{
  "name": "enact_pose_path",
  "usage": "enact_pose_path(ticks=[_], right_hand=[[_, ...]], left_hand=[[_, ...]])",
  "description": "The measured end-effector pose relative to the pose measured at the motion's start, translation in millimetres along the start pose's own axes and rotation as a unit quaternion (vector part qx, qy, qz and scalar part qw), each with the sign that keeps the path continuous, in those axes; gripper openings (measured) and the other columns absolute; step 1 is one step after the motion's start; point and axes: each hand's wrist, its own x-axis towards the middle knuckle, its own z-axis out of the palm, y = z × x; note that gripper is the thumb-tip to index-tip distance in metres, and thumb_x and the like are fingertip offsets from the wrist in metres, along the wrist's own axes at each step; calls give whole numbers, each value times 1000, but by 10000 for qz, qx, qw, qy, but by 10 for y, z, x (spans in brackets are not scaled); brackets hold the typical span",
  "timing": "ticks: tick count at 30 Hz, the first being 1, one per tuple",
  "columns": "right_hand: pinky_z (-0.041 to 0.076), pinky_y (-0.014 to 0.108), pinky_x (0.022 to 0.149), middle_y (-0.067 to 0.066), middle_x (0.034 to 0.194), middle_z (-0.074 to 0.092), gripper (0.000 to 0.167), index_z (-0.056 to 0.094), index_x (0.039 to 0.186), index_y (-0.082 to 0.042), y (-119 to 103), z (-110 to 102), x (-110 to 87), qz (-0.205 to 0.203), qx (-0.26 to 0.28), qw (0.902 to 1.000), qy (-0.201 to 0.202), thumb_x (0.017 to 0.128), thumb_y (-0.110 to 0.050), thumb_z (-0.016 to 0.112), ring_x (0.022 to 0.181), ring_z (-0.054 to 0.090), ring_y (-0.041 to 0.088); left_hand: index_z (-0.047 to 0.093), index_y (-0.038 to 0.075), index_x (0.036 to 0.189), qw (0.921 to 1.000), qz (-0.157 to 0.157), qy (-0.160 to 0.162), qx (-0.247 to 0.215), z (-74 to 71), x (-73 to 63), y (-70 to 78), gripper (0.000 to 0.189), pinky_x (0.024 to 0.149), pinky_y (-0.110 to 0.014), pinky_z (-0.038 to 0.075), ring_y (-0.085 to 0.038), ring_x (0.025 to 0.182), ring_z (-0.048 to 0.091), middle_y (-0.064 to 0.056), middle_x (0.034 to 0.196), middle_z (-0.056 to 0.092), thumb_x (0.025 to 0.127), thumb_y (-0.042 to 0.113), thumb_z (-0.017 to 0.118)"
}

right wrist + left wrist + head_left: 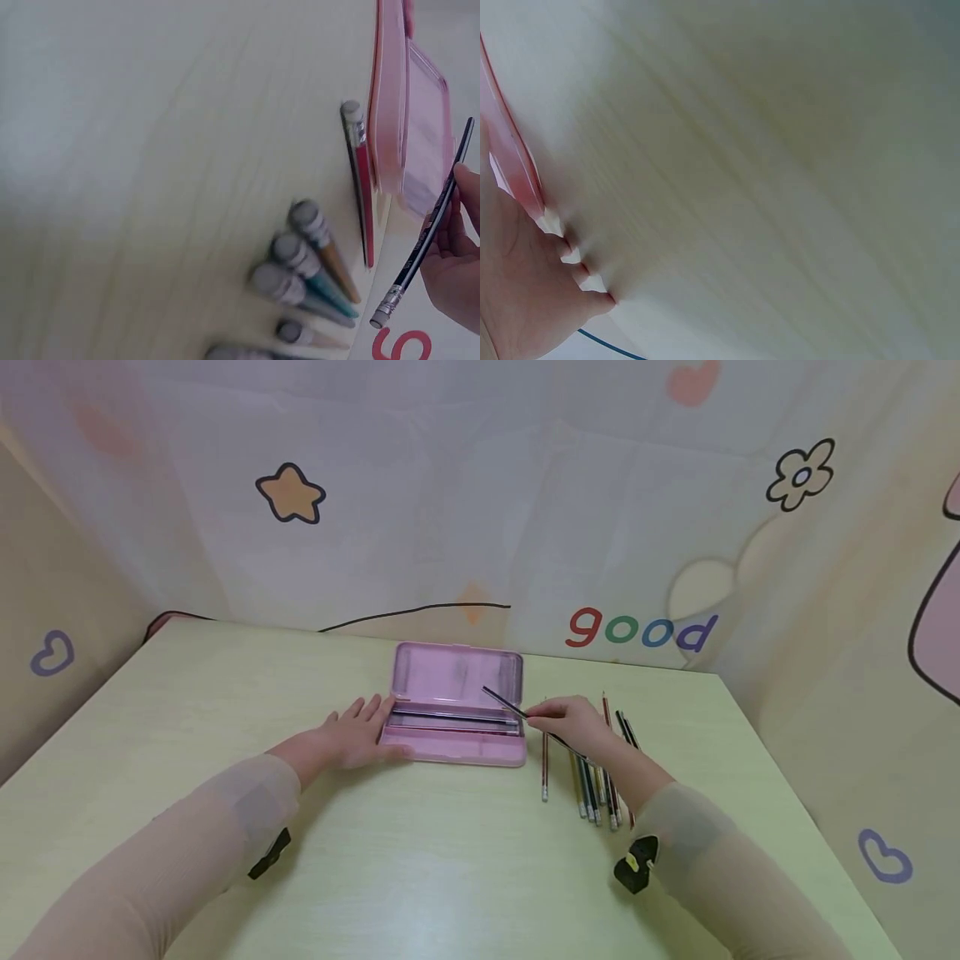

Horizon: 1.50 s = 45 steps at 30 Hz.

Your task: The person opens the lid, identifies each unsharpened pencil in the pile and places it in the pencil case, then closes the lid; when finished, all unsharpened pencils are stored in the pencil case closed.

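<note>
While L hand (360, 739), fingers spread, rests on pink case's (453, 750) left edge, R hand's (573, 722) grip pinches blk pencil (416, 253) by case's right end; only R wrist cam clearly shows pencil's eraser (380, 319).

The light is soft (wrist views blurrier).

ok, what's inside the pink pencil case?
At least one dark pencil lies lengthwise in the open case. A reddish line beside it may be another pencil; can't tell. The left hand covers part of the left edge, hiding what's under it.
</note>
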Motion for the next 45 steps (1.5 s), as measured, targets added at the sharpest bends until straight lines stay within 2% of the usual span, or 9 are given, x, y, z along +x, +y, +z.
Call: enact_pose_path(ticks=[4, 11, 14, 23, 30, 39, 45], right_hand=[[48, 33, 82, 5, 103, 66, 23, 70, 109, -9, -73, 74, 97, -68, -58, 9999, -111, 89, -19, 64, 93, 56, 23], [48, 30, 77, 5, 100, 66, 22, 70, 108, -7, -242, 196, 221, -392, -221, 9986, -289, 89, -15, 65, 88, 55, 19], [49, 29, 78, 5, 100, 67, 21, 71, 107, -7, -294, 250, 271, -422, -346, 9980, -329, 89, -16, 65, 89, 56, 18], [49, 30, 80, 5, 101, 69, 19, 72, 104, -6, -430, 410, 404, -889, -642, 9927, -502, 88, -14, 65, 92, 59, 18], [47, 31, 85, 3, 102, 68, 20, 72, 106, -7, -525, 487, 480, -861, -630, 9920, -680, 89, -15, 65, 95, 57, 17], [45, 30, 91, 5, 104, 69, 19, 72, 104, -5, -598, 602, 587, -1381, -921, 9830, -783, 89, -13, 64, 101, 59, 17], [44, 30, 92, 4, 105, 69, 17, 73, 102, -7, -629, 677, 622, -1179, -853, 9855, -877, 88, -14, 65, 102, 58, 17]], left_hand=[[0, 2, 149, 10000, 4, -14, -19, 8, -1, 2, 100, 104, -65, 7, -45, 137, 2, -24, 153, 4, 86, 70, 37], [0, 3, 149, 10000, -32, -24, -29, 3, -1, -10, 100, 104, -64, 7, -44, 138, 1, -23, 153, 3, 85, 70, 39], [0, 2, 149, 10000, 5, -18, -35, 6, 9, -9, 101, 104, -65, 7, -44, 138, 1, -23, 153, 3, 85, 70, 39], [-2, 3, 149, 10000, 3, -32, -11, 27, 9, -36, 103, 104, -65, 6, -44, 138, 0, -23, 153, 2, 84, 73, 36], [-2, 4, 149, 10000, -14, -39, -12, 27, 21, -34, 106, 105, -64, 6, -43, 138, 0, -22, 153, 1, 82, 76, 35], [1, 3, 149, 10000, -17, -27, -82, 11, 16, -17, 101, 104, -65, 6, -44, 138, 1, -23, 153, 3, 84, 72, 38], [3, 1, 149, 9999, -69, -92, -62, 13, 20, -26, 103, 104, -65, 5, -43, 138, -1, -22, 154, 2, 83, 73, 37]])
